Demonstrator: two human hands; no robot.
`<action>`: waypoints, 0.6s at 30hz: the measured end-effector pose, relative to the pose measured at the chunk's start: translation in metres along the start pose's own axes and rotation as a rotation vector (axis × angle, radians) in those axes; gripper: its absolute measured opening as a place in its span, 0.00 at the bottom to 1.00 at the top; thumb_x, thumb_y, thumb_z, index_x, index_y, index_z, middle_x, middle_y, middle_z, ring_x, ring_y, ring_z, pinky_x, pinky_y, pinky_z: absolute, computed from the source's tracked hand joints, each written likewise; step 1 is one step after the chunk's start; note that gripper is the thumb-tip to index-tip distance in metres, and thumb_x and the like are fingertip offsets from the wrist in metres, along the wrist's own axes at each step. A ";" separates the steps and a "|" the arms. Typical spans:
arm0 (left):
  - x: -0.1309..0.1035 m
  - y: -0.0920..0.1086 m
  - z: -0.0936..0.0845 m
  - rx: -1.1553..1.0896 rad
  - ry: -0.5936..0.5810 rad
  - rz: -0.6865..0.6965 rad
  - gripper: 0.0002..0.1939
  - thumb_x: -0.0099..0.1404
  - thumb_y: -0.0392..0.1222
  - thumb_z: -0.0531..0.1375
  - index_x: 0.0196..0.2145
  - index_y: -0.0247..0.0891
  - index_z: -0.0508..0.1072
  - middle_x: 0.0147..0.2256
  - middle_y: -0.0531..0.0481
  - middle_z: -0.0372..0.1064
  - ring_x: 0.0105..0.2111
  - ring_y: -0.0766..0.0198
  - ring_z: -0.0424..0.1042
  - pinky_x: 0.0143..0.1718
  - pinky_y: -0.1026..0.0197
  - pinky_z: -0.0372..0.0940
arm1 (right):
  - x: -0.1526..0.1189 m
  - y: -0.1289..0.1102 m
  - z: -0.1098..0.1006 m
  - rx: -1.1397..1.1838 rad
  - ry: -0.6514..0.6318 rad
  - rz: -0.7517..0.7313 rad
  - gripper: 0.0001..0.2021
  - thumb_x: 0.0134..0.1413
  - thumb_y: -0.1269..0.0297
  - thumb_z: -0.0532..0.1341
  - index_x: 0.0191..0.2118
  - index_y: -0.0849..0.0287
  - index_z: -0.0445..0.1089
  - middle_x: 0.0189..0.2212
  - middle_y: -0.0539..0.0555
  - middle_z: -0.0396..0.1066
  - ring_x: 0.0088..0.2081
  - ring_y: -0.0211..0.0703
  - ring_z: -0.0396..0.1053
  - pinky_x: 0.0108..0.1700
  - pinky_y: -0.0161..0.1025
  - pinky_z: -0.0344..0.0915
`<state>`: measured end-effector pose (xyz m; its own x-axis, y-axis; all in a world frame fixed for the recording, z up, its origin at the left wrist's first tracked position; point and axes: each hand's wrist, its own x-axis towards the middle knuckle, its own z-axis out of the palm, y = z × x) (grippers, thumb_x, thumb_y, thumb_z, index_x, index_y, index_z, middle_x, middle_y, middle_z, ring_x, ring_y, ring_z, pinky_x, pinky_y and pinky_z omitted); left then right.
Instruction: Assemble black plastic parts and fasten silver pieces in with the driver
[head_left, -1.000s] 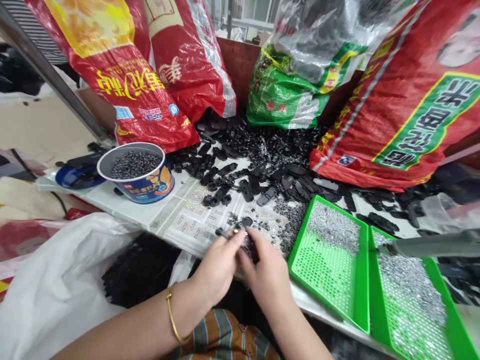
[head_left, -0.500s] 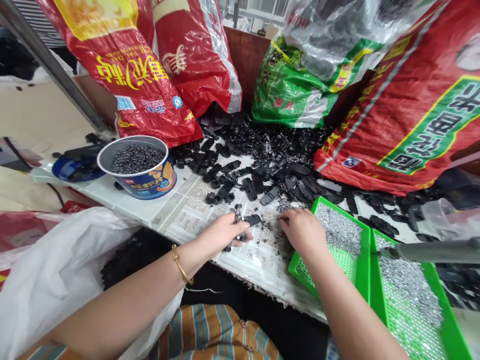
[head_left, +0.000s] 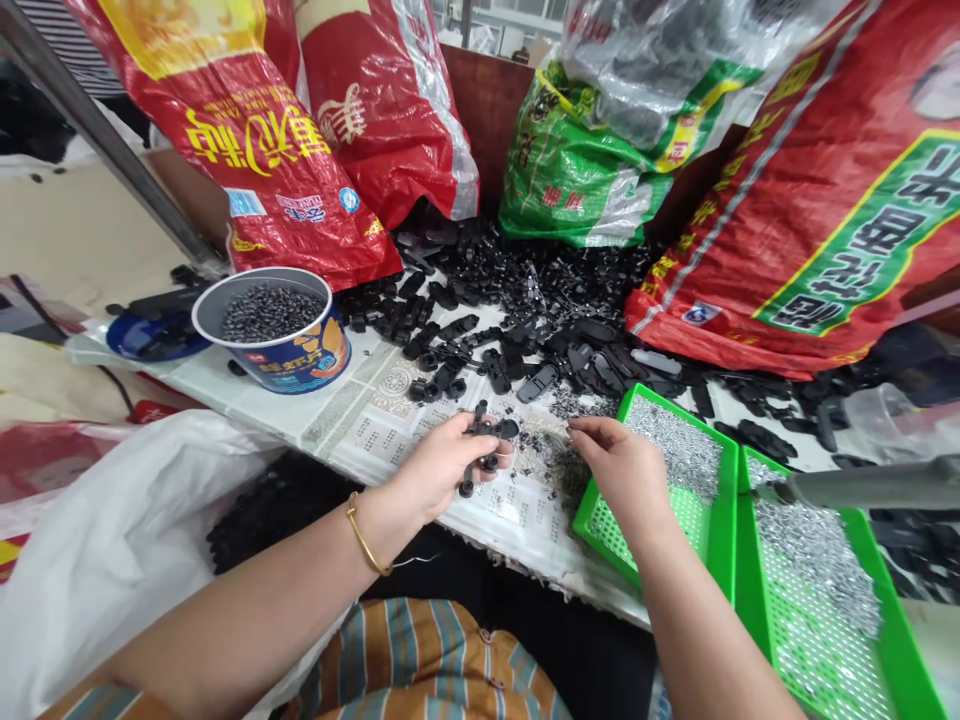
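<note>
My left hand [head_left: 442, 462] is closed around a black plastic part with small wheels [head_left: 480, 450], held just above the table near its front edge. My right hand [head_left: 619, 460] is raised a little over the table, thumb and fingertips pinched together. Whatever sits between those fingertips is too small to name. Beneath and left of the right fingertips lie tiny black pieces [head_left: 551, 450], scattered on the patterned tabletop [head_left: 405, 440]. Beside the right hand stands a green perforated basket [head_left: 645, 400] with small silvery metal pieces in it.
A second green basket [head_left: 911, 620] of metal pieces stands at right, under a grey bar [head_left: 862, 487]. Black plastic parts [head_left: 525, 340] are heaped behind my hands. A blue tub [head_left: 300, 355] of small dark pieces stands at left. Red sacks [head_left: 750, 250] and a green sack [head_left: 570, 190] line the back.
My left hand has turned the wheeled black part more upright. My right hand has lifted off the tabletop, its fingertips now pinched. The view has shifted slightly.
</note>
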<state>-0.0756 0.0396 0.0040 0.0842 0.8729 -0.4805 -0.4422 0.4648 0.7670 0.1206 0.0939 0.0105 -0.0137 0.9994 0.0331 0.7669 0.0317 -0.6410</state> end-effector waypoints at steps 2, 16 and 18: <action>-0.002 -0.002 0.003 -0.001 0.007 0.006 0.11 0.56 0.36 0.59 0.38 0.35 0.65 0.33 0.45 0.71 0.30 0.66 0.71 0.31 0.63 0.63 | -0.007 -0.006 -0.001 0.065 -0.010 0.004 0.10 0.47 0.60 0.59 0.34 0.56 0.74 0.29 0.52 0.75 0.29 0.41 0.71 0.34 0.40 0.65; -0.016 -0.012 0.021 -0.041 0.005 0.022 0.12 0.50 0.34 0.63 0.33 0.35 0.66 0.29 0.52 0.67 0.27 0.70 0.67 0.32 0.63 0.64 | -0.059 -0.020 0.015 0.245 -0.053 -0.474 0.07 0.52 0.68 0.58 0.37 0.54 0.71 0.34 0.53 0.73 0.35 0.39 0.71 0.38 0.37 0.69; -0.016 -0.015 0.022 -0.008 0.022 0.057 0.12 0.50 0.34 0.63 0.33 0.35 0.66 0.28 0.53 0.66 0.27 0.70 0.67 0.31 0.64 0.63 | -0.065 -0.022 0.021 0.385 -0.090 -0.213 0.08 0.49 0.62 0.60 0.37 0.56 0.71 0.33 0.53 0.74 0.33 0.40 0.71 0.36 0.38 0.69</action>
<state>-0.0503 0.0224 0.0099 0.0385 0.8944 -0.4455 -0.4526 0.4131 0.7902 0.0913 0.0289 0.0069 -0.2142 0.9668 0.1395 0.4468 0.2240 -0.8661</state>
